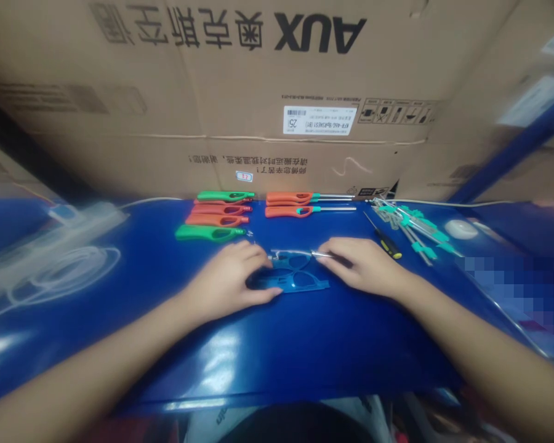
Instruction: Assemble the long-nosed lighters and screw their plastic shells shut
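Two blue plastic handle shells (295,271) lie open on the blue table (277,344) in front of me. My left hand (233,277) rests on their left end, thumb and fingers curled round the lower shell. My right hand (362,266) pinches a thin metal tube (321,253) laid across the upper shell's right end.
Green and orange handle shells (215,218) lie behind my left hand. Two assembled orange lighters (305,204) lie behind the middle. A black-and-yellow screwdriver (388,243) and a pile of metal tubes with teal fittings (415,231) are at the right. Clear tubing (60,271) lies left. Cardboard boxes (258,92) stand behind.
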`<state>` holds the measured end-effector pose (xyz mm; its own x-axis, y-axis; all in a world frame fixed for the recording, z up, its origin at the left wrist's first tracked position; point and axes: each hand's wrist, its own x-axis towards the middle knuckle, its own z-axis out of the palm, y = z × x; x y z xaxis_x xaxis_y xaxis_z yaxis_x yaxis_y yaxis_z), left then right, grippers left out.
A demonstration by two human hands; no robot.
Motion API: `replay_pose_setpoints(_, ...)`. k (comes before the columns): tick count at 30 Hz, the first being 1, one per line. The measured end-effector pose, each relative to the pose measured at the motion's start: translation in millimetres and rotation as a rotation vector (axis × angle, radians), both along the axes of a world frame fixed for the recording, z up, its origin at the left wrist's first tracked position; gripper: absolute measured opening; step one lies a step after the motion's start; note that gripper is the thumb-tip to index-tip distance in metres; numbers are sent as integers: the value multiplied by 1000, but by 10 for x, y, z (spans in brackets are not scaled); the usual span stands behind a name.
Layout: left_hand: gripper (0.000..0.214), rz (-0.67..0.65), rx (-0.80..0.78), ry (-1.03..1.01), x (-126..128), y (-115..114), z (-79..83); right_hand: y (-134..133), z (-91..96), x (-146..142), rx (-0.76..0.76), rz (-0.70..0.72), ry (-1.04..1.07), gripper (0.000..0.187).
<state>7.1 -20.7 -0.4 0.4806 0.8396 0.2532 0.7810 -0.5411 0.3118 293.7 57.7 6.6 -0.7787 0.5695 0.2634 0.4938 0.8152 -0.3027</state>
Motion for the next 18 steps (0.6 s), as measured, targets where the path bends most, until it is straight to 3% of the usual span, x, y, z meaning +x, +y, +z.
replay_pose_setpoints(6, 19, 117, 48, -220, 11, 1, -80, -7, -8, 1, 13, 38, 35, 22)
replay_pose_setpoints(14, 14, 93, 133, -279, 70, -53, -95, -119, 24, -25, -5, 56, -9, 31)
replay_pose_setpoints(18, 19, 92, 160, -314, 79, -64, -88, -129, 41, -6, 1, 49, -51, 26)
